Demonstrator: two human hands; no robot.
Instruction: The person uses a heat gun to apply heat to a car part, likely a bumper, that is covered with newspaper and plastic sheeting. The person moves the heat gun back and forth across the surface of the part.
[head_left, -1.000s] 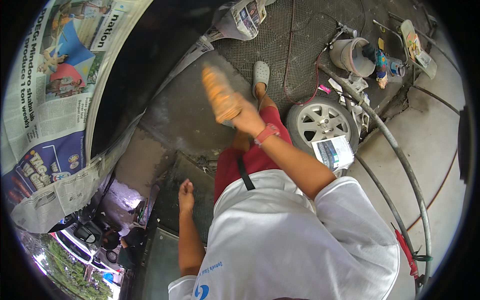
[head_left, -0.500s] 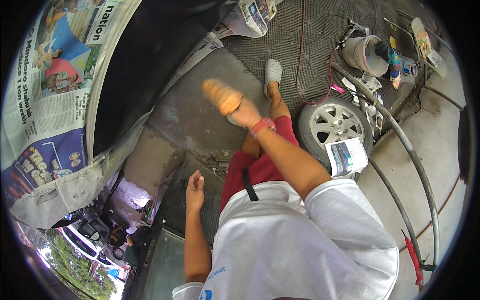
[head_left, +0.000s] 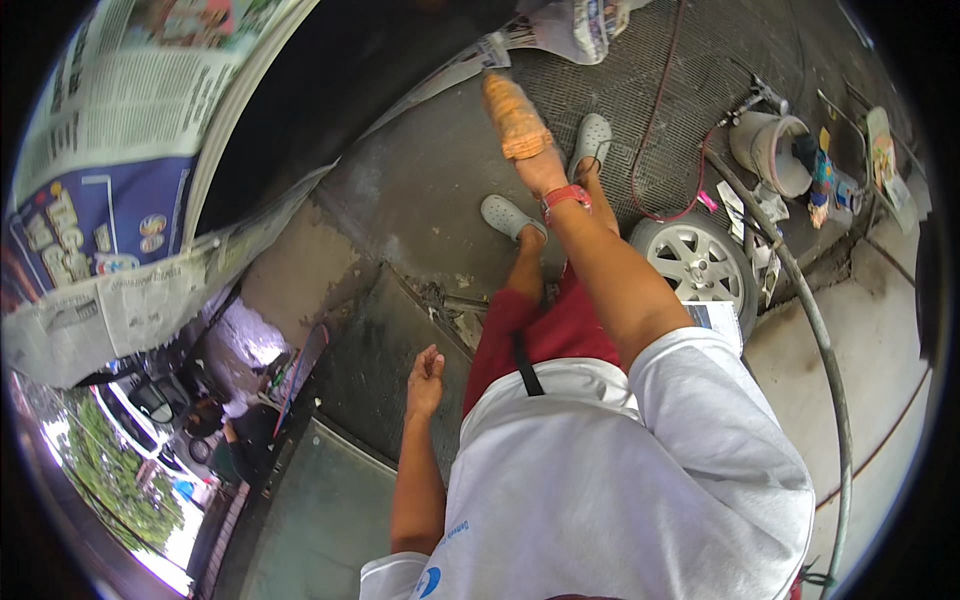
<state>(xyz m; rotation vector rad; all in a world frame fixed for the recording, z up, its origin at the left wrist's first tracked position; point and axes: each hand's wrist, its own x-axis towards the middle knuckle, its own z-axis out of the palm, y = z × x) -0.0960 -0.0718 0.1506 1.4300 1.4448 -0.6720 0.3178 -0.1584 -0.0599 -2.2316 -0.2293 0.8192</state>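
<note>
My right hand point(head_left: 542, 174) is closed around one end of an orange-tan, ribbed, folded cloth point(head_left: 516, 118). The cloth is slightly blurred and points away from me, its far end near the lower edge of a dark, glossy panel point(head_left: 350, 70). I cannot tell whether it touches the panel. Newspaper sheets point(head_left: 110, 150) cover the surface to the left of the panel, and more newspaper point(head_left: 575, 30) hangs at its far end. At my left side, my left hand point(head_left: 426, 384) hangs with loosely bent fingers and nothing in it.
A wheel with a silver rim point(head_left: 697, 262) lies right of my legs. Beyond it are a bucket point(head_left: 770, 150), a red hose point(head_left: 660, 110) and a spray gun point(head_left: 765, 97). A metal pipe point(head_left: 800, 280) curves along the right. Low left, a glass pane point(head_left: 320, 510) and a person point(head_left: 250, 440) show.
My right hand has moved forward and to the right with the cloth. The view has shifted, so both my feet now show. My left hand stays low beside me.
</note>
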